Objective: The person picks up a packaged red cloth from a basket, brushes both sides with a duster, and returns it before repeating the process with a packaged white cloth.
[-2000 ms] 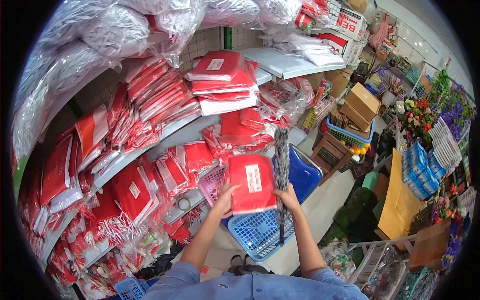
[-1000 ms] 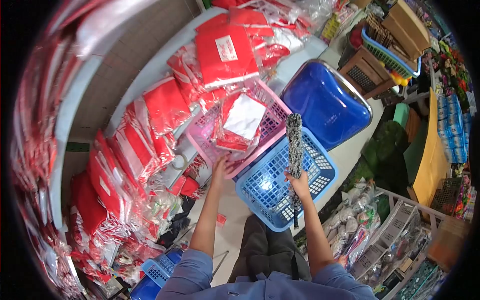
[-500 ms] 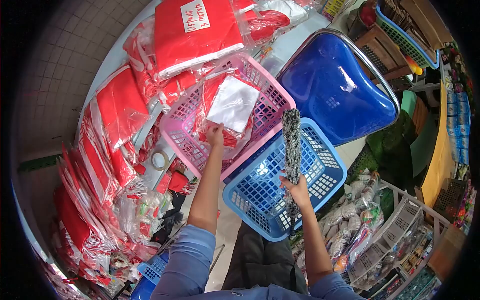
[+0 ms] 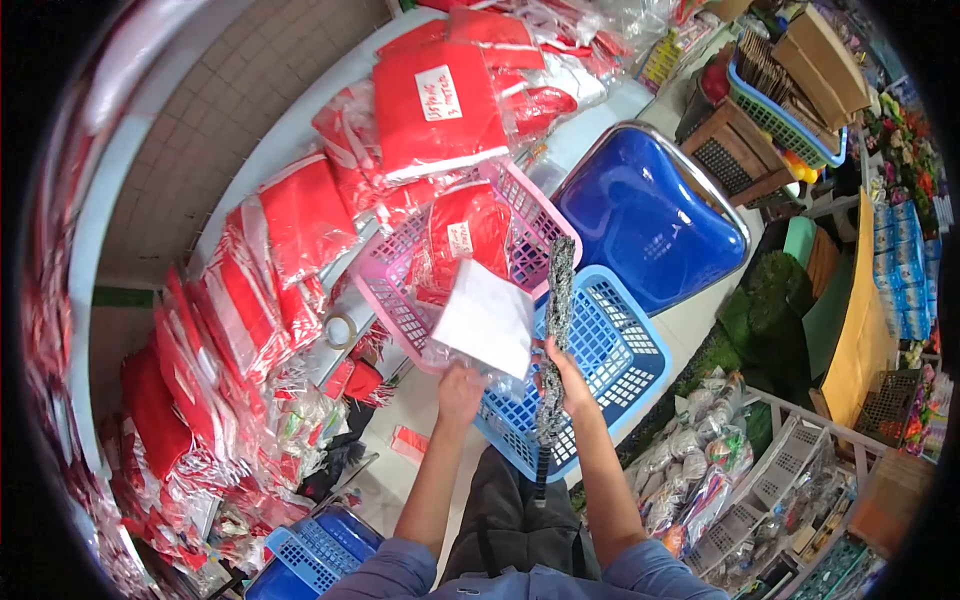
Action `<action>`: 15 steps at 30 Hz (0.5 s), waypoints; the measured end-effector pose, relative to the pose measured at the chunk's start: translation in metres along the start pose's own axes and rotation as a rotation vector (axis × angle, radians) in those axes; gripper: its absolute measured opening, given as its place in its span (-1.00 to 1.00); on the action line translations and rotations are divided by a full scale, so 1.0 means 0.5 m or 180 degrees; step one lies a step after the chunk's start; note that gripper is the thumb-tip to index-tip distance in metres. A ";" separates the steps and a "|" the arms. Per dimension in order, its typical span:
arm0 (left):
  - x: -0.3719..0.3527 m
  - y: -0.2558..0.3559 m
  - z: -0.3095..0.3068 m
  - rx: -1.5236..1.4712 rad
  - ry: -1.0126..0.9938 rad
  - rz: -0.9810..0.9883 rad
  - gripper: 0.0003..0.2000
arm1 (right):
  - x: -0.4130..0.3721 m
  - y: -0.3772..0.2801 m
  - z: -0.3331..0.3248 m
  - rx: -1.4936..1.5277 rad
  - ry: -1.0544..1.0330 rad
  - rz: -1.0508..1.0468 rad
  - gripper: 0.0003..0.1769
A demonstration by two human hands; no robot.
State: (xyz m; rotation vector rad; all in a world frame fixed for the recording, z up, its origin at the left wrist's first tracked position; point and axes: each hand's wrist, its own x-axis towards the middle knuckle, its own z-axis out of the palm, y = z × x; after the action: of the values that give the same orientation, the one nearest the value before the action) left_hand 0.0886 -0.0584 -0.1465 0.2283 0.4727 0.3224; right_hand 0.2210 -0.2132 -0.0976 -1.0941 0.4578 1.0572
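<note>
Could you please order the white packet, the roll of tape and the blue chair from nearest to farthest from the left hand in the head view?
1. white packet: held in the left hand.
2. roll of tape: off to its left.
3. blue chair: far upper right.

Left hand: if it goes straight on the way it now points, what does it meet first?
Probably the pink basket and its red packet, past the white packet it holds; depth is unclear.
</note>
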 end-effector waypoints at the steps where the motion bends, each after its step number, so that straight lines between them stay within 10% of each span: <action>1: -0.029 0.001 0.017 -0.0239 -0.0049 -0.0093 -0.77 | -0.017 0.000 0.006 -0.0137 0.0080 0.0003 -0.31; 8: -0.151 0.047 0.251 -0.0590 -0.1177 -0.0203 -0.43 | -0.204 -0.059 0.074 0.0152 0.0082 -0.0724 -0.60; 15: -0.204 0.092 0.393 -0.0972 -0.1792 -0.0388 -0.23 | -0.425 -0.183 0.160 -0.0370 -0.0487 -0.1345 -0.45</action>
State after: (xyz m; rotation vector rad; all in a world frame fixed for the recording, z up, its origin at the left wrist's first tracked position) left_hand 0.0853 -0.0796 0.0787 -0.0131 -0.1206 0.1945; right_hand 0.1872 -0.2472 0.1427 -1.1405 0.0363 0.7906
